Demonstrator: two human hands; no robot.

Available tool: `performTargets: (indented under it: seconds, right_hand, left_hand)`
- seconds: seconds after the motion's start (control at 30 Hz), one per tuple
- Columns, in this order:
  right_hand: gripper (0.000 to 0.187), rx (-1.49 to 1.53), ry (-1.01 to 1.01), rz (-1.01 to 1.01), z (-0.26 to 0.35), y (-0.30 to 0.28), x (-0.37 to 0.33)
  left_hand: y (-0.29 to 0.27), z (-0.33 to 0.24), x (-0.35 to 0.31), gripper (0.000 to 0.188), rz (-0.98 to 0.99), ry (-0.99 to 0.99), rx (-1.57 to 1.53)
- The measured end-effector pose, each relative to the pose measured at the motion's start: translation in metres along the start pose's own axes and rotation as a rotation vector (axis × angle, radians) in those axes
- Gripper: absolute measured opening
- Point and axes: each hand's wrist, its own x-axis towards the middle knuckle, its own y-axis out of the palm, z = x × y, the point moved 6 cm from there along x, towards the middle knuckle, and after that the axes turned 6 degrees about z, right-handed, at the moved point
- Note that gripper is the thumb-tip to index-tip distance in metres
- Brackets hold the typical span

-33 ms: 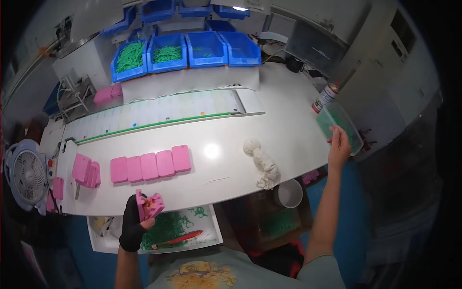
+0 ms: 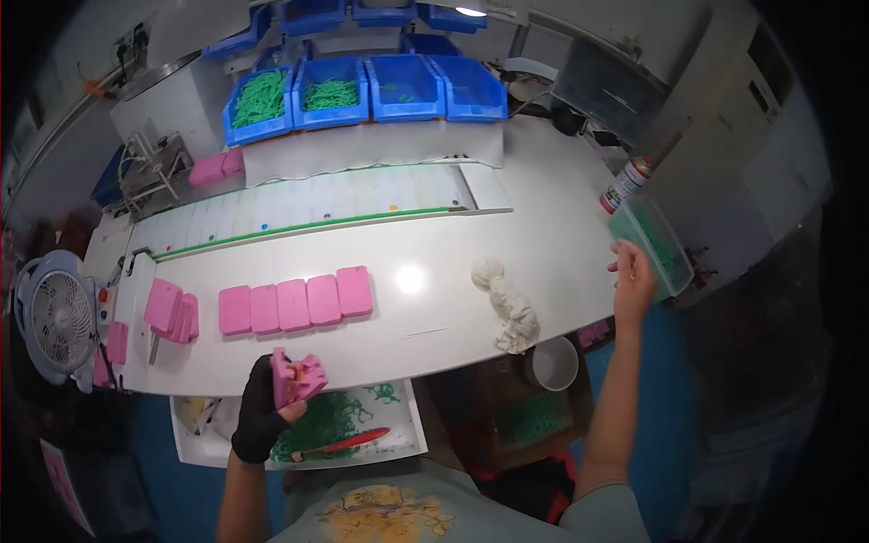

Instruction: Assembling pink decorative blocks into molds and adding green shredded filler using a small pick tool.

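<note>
The hands are held well apart. A notched pink piece (image 2: pixel 313 384) is clamped in the left hand (image 2: pixel 262 418), gloved in black with fingertips bare, above the open drawer (image 2: pixel 413 418) at the desk's (image 2: pixel 434 249) front edge. The right hand (image 2: pixel 636 279) is held, fingers bent, just beside the clear tub (image 2: pixel 631 220); whether anything is pinched there cannot be told.

The pink piece is judged to be light and fairly stiff, perhaps slightly rubbery, so little slipping would be expected. It is best gripped by its flat outer slab, since the notched parts could be chipped or bent under hard pressure. Its inner side is partly covered by the fingers and thumb, and the orange patch within cannot be made out clearly.

Farther out, five pink blocks (image 2: pixel 293 305) are set in a row on the desk, and a twisted pale cloth (image 2: pixel 509 306) is laid to the right. The tub's green contents are blurred by its wall, and the drawer is partly covered by the left hand.
</note>
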Motion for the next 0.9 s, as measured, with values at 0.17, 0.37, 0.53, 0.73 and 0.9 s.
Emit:
performTargets:
  seconds: [0.17, 0.37, 0.53, 0.73, 0.9]
  right_hand:
    - [0.033, -0.161, -0.208, 0.539, 0.062, 0.103, -0.080]
    - [0.037, 0.106, -0.334, 0.510, 0.144, 0.122, -0.108]
    - [0.047, 0.285, -0.597, 0.501, 0.211, 0.151, -0.162]
    - [0.040, 0.171, -0.600, 0.709, 0.234, 0.173, -0.172]
    - [0.039, 0.057, -0.622, 0.964, 0.219, 0.182, -0.189]
  left_hand:
    - [0.011, -0.006, 0.035, 0.046, 0.076, 0.303, 0.432]
    - [-0.010, 0.022, 0.047, 0.061, -0.133, 0.253, 0.750]
    - [-0.006, 0.007, 0.045, 0.063, -0.069, 0.348, 0.745]
    - [-0.009, 0.008, 0.045, 0.061, -0.129, 0.378, 0.791]
    - [-0.009, 0.004, 0.043, 0.063, -0.115, 0.414, 0.797]
